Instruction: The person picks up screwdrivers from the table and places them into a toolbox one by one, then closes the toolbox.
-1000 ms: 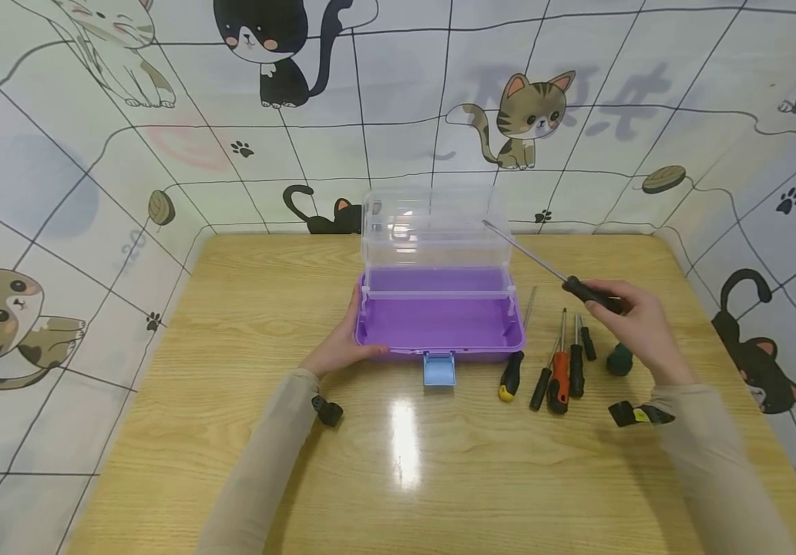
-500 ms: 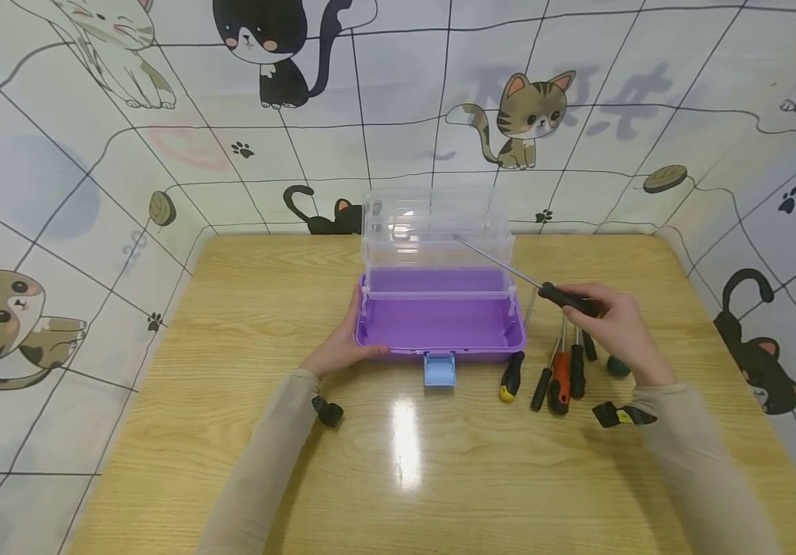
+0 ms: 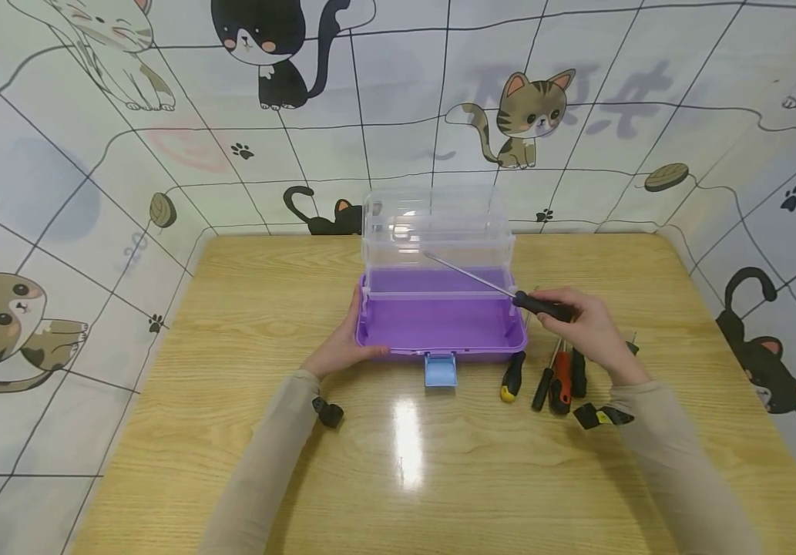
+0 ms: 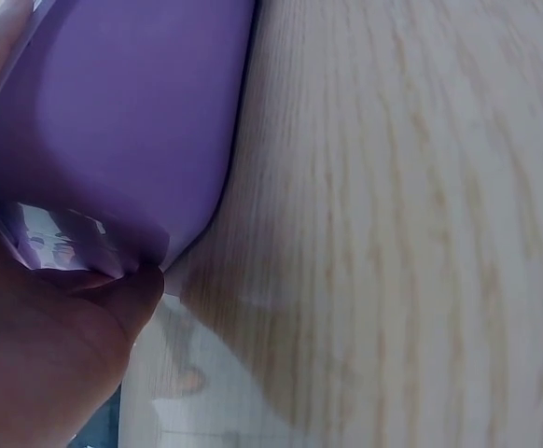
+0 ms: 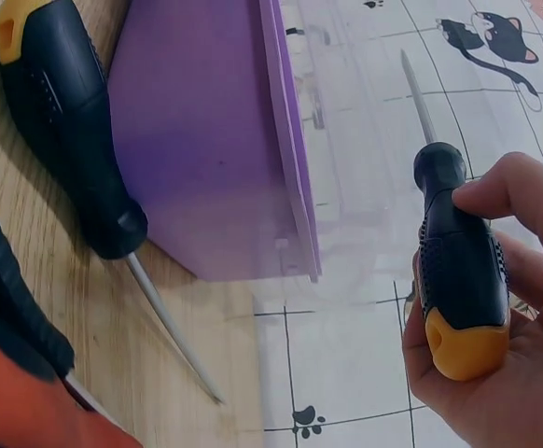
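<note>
A purple toolbox (image 3: 439,327) stands on the table, its clear lid (image 3: 437,212) raised and its blue latch (image 3: 441,370) hanging at the front. My left hand (image 3: 344,347) grips the box's left end, thumb at the front rim; the left wrist view shows that hand (image 4: 52,341) against the purple wall. My right hand (image 3: 595,335) holds a long screwdriver (image 3: 542,305) by its handle. Its shaft points left over the open box, apart from it. The right wrist view shows the black handle with a yellow end on this screwdriver (image 5: 463,266).
Right of the box lie a yellow-ended screwdriver (image 3: 511,381), a thin black one (image 3: 542,389), an orange one (image 3: 560,389) and a black-handled one (image 3: 579,374). A dark green item (image 3: 632,348) is mostly hidden behind my right hand. A cat-patterned wall (image 3: 398,146) borders the table.
My right hand has moved left with the screwdriver, bringing its shaft from the right edge of the lid to over the box. My left hand and the box have stayed put.
</note>
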